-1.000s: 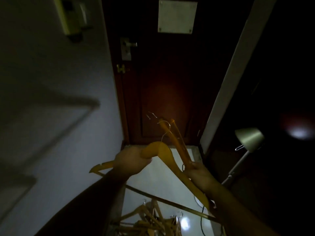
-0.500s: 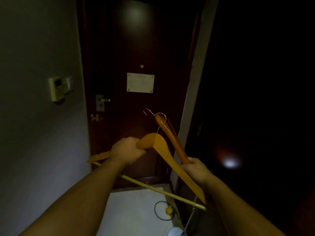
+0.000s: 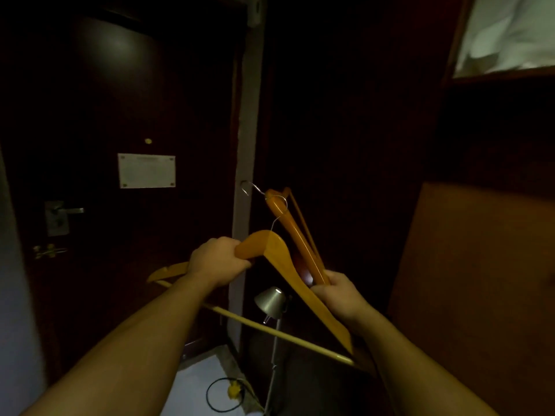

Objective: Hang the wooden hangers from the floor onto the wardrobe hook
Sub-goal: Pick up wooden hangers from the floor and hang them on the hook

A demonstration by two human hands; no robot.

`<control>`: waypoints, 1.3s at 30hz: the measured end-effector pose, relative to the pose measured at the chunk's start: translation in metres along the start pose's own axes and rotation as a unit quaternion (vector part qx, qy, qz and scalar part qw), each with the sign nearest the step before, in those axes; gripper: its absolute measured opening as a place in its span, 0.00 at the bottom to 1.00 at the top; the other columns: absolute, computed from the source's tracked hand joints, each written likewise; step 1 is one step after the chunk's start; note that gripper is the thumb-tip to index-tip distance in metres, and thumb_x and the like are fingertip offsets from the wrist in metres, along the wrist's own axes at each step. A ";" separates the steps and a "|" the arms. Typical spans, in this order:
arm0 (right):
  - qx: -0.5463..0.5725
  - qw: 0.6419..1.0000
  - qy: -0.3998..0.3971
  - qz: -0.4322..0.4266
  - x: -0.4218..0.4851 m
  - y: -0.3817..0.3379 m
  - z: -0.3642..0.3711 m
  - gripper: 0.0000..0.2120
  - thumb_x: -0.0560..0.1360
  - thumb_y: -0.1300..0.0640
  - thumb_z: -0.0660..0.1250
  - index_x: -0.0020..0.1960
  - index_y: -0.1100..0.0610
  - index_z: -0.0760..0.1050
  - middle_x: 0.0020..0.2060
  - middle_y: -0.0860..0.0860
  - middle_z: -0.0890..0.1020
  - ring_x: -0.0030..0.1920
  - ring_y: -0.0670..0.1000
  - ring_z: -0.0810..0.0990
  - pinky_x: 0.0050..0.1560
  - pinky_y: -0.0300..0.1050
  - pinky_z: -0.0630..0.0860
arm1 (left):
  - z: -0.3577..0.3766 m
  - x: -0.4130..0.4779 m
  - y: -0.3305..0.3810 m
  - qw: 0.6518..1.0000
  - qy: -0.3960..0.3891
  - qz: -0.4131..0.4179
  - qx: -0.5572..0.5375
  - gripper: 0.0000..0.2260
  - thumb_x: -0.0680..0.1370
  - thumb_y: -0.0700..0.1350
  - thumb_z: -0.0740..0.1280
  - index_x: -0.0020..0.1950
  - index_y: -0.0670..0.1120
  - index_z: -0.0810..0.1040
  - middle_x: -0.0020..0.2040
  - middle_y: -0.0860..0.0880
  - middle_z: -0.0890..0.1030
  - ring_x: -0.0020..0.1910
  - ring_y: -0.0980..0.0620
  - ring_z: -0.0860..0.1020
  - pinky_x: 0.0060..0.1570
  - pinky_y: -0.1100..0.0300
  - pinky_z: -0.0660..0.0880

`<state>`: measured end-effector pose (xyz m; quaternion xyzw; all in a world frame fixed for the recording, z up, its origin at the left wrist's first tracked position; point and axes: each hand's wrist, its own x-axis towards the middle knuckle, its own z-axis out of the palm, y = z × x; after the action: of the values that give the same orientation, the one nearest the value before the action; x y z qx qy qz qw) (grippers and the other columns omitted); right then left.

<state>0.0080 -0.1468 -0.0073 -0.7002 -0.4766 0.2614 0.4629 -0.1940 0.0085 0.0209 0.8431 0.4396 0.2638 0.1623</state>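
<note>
My left hand (image 3: pixel 216 262) grips a light wooden hanger (image 3: pixel 277 259) near its crown; its lower bar slants down to the right. My right hand (image 3: pixel 336 292) holds a second, darker wooden hanger (image 3: pixel 295 232) by one end, tilted up and left, with its metal hook (image 3: pixel 250 187) near the pale door frame. The two hangers cross in front of me at chest height. The dark wardrobe (image 3: pixel 345 130) opens to the right of the frame. No wardrobe hook is visible in the gloom.
A dark door (image 3: pixel 120 100) with a white sign (image 3: pixel 146 170) and a handle (image 3: pixel 60 214) stands left. A pale frame post (image 3: pixel 246 130) divides door and wardrobe. A small lamp (image 3: pixel 270 301) and a black cable loop (image 3: pixel 222 394) sit low on the floor.
My view has swung up and to the right, away from the floor pile toward the wardrobe. Both hands keep their hangers and have shifted right with them.
</note>
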 end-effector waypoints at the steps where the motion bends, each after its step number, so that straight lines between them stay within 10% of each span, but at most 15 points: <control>1: -0.007 1.000 0.019 0.000 -0.009 0.002 -0.008 0.09 0.74 0.61 0.70 0.52 0.63 0.80 0.37 0.55 0.82 0.37 0.54 0.82 0.48 0.58 0.82 | 0.004 -0.001 0.008 1.000 -0.008 0.016 -0.004 0.07 0.74 0.52 0.70 0.39 0.52 0.78 0.33 0.52 0.78 0.34 0.53 0.79 0.37 0.59 0.71; 21: -0.032 0.930 0.362 0.049 -0.181 0.037 -0.184 0.07 0.74 0.48 0.74 0.43 0.51 0.79 0.34 0.47 0.80 0.38 0.52 0.82 0.46 0.55 0.80 | 0.111 -0.029 0.241 0.965 -0.077 0.242 -0.070 0.08 0.75 0.52 0.69 0.37 0.52 0.77 0.31 0.53 0.78 0.33 0.53 0.79 0.43 0.53 0.80; 25: -0.044 0.902 0.426 0.059 -0.189 0.046 -0.219 0.25 0.72 0.30 0.61 0.43 0.53 0.78 0.32 0.44 0.76 0.34 0.45 0.74 0.36 0.43 0.71 | 0.134 -0.022 0.286 0.956 -0.100 0.264 -0.074 0.09 0.76 0.52 0.68 0.37 0.53 0.76 0.32 0.53 0.77 0.33 0.53 0.78 0.40 0.57 0.77; 31: -0.010 0.866 0.498 0.046 -0.187 0.066 -0.289 0.22 0.81 0.38 0.54 0.38 0.50 0.75 0.29 0.47 0.72 0.31 0.48 0.71 0.34 0.44 0.66 | 0.167 -0.001 0.363 0.943 -0.103 0.304 -0.085 0.08 0.77 0.54 0.68 0.39 0.53 0.78 0.33 0.53 0.79 0.33 0.54 0.79 0.37 0.59 0.74; 39: 0.019 0.793 0.609 0.029 -0.179 0.106 -0.379 0.26 0.81 0.40 0.57 0.76 0.45 0.59 0.50 0.45 0.74 0.47 0.48 0.76 0.47 0.51 0.74 | 0.218 0.018 0.444 0.933 -0.113 0.328 -0.094 0.09 0.77 0.55 0.68 0.40 0.54 0.77 0.31 0.55 0.77 0.31 0.56 0.77 0.33 0.61 0.70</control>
<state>0.2854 -0.4735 0.0485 -0.7191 -0.0705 -0.1961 0.6629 0.2338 -0.2349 0.0753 0.9455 0.0905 0.2454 0.1940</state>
